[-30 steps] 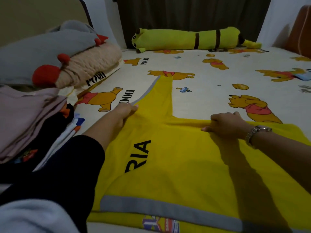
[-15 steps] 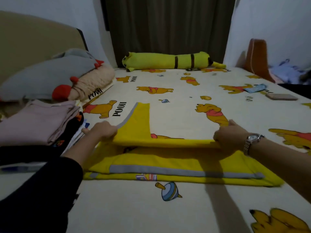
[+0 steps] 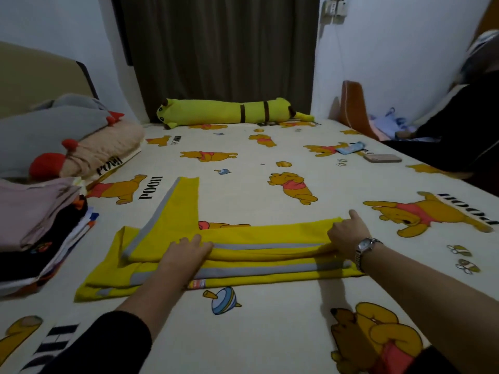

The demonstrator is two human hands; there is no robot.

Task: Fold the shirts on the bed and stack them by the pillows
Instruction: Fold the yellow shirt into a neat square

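The yellow shirt [image 3: 264, 238] lies folded into a long band on the bed [image 3: 270, 333], one sleeve sticking out beyond the left hand [image 3: 186, 255], whose grip is flat and pressing. The right hand [image 3: 347, 234] pinches the fold's end. Soft, light cloth; best taken at the ends. Left of the grip sits the folded stack [image 3: 40, 230].

A home bedroom: bed [image 3: 270, 184] under a cartoon-bear sheet, pillows [image 3: 54, 130] by the headboard [image 3: 32, 76], long plush toy [image 3: 229, 112] along the far edge, dark curtain [image 3: 221, 49] behind.

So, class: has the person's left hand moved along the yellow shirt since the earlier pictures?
Yes. The left hand has moved rightward, away from the stack of folded clothes, and presses the yellow shirt.
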